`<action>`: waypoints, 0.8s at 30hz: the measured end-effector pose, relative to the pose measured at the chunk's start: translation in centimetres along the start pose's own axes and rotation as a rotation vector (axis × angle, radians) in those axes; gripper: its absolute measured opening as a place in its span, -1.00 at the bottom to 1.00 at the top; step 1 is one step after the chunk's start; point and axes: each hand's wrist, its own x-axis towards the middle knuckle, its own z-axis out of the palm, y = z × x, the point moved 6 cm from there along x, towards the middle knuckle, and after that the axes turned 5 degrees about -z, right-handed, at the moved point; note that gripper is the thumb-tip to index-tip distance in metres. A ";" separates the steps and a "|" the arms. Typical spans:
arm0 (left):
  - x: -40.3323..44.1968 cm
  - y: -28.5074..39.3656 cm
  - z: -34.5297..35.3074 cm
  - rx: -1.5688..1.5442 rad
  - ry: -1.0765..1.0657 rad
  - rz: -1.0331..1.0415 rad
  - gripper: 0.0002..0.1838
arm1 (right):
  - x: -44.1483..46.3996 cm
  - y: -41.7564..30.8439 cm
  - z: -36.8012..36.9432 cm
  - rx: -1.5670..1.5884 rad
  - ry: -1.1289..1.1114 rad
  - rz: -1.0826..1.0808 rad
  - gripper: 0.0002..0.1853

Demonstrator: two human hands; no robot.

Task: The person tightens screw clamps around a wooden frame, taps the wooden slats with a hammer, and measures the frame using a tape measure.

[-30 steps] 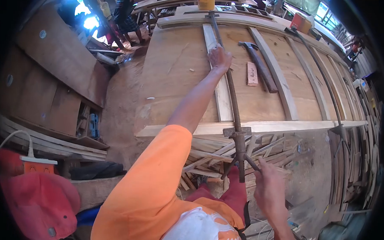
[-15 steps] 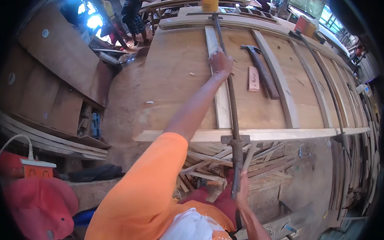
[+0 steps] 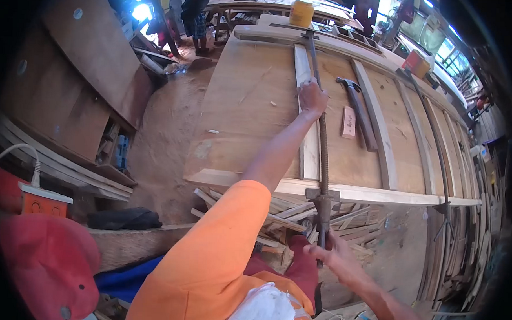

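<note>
A long metal bar clamp (image 3: 325, 145) lies across a wooden frame (image 3: 379, 195) on a plywood panel (image 3: 241, 108). My left hand (image 3: 313, 99) is closed round the clamp's bar, above a pale crosspiece (image 3: 309, 150). Below the frame's near edge, my right hand (image 3: 333, 255) is at the lower, threaded end of the clamp, its fingers bent against the handle area. A claw hammer (image 3: 360, 115) and a small pinkish block with writing (image 3: 348, 122) rest on the panel to the right of the bar. Farther right, a second bar clamp (image 3: 434, 135) spans the frame.
A yellow container (image 3: 301, 13) stands at the far edge. Scrap wood strips (image 3: 349, 225) lie under the near edge. On the left are wooden panels (image 3: 90, 52), a red cap (image 3: 46, 265) and an orange socket box (image 3: 43, 200). Another person (image 3: 194, 14) stands at the back left.
My right hand has moved round the clamp's lower end, from the right side inward and back. My left hand keeps its hold. The view has shifted, so the panel appears farther right and lower.
</note>
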 end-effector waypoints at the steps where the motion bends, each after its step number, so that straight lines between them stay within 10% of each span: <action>1: 0.1 0.1 0.0 -0.011 -0.006 0.020 -0.65 | -0.1 -0.5 0.2 0.003 -0.012 -0.047 -0.27; 15: 0.4 0.2 -0.2 -0.033 0.019 0.018 -0.66 | 4.8 6.6 -3.5 0.979 -0.600 -0.275 0.12; 18: 0.6 0.0 0.0 -0.057 -0.015 0.011 -0.61 | 4.0 4.8 -5.1 0.609 -0.667 -0.148 0.15; 24: -0.2 -3.2 -4.4 -0.129 0.078 -0.160 -0.24 | -1.4 -5.9 -11.6 -0.478 0.206 -0.477 -0.33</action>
